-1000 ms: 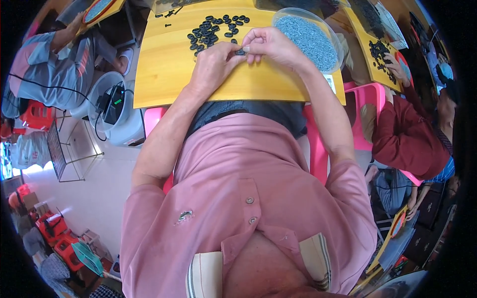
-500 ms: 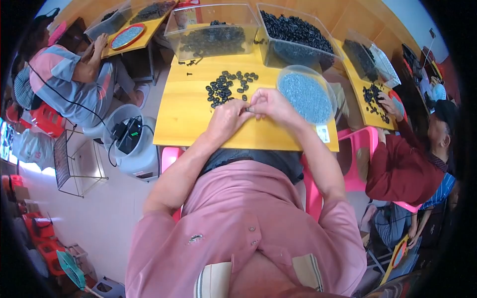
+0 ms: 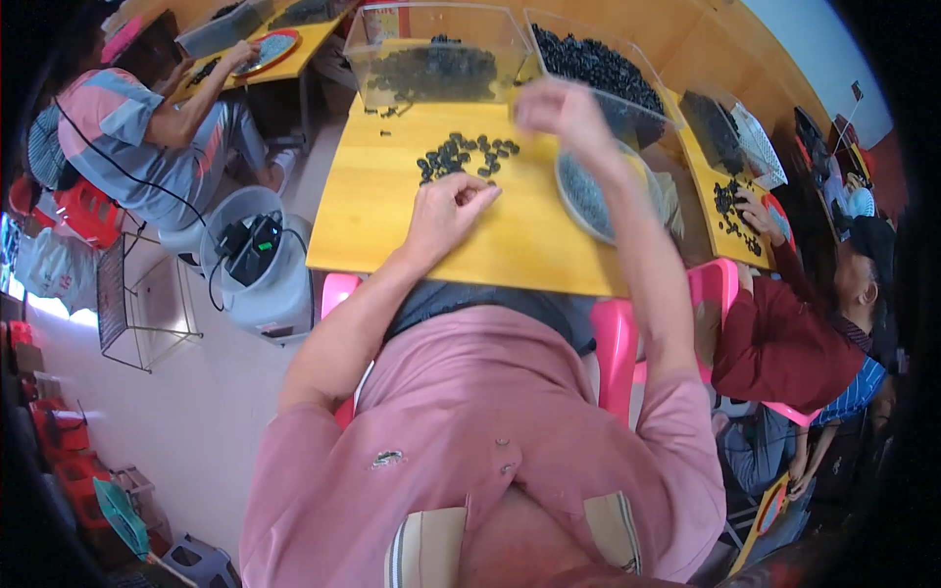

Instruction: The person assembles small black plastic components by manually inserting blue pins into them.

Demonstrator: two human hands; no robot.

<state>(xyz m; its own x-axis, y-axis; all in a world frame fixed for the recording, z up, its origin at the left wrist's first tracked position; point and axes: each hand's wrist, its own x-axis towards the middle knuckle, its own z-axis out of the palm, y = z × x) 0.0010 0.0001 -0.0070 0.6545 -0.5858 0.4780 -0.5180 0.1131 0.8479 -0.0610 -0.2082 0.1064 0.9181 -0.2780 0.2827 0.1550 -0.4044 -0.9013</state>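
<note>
My left hand (image 3: 449, 211) rests over the yellow table (image 3: 368, 220) with its fingers curled and thumb and forefinger pinched together. Whatever they hold, if anything, is too small to name. Just beyond it lies a loose spread of small black oval pieces (image 3: 453, 155). My right hand (image 3: 564, 113) is raised in front of a clear bin (image 3: 637, 110) heaped with black pieces; motion smears its fingers. Under my right forearm sits a round shallow tray (image 3: 560, 186) of tiny grey metal-looking parts (image 3: 586, 199), partly covered by the arm.
Another clear bin (image 3: 441, 22) with black pieces stands at the table's far left. A few dark bits (image 3: 385, 133) lie before it. To the left are a white bucket (image 3: 260, 294) with a black device and a wire rack (image 3: 147, 304). People work at side tables on both sides.
My right hand has left my left hand and moved up and away toward the right-hand bin. My left hand stays near the black pieces. At far left, a person's hand has moved to a red-rimmed tray.
</note>
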